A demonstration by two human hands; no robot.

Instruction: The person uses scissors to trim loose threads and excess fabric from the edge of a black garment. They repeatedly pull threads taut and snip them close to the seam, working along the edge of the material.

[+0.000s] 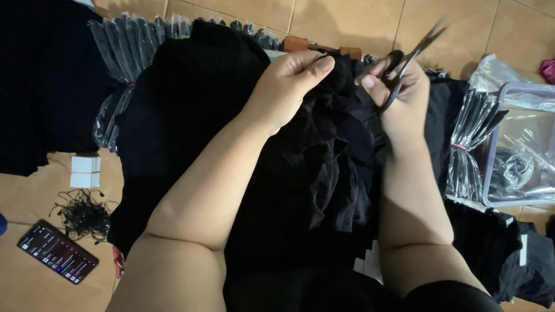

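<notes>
My left hand pinches a bunched fold of black fabric near the top middle of the view. My right hand holds a pair of dark scissors with fingers through the handles; the blades point up and to the right, away from the cloth. The right hand also presses against the same bunch of fabric. Both hands are close together, thumbs almost facing. The cloth hangs down between my forearms over a larger pile of black garments.
On the tiled floor at lower left lie a phone, a tangle of black tag strings and small white cards. Bundles of clear plastic bags sit at upper left and at right. A clear plastic bin stands at right.
</notes>
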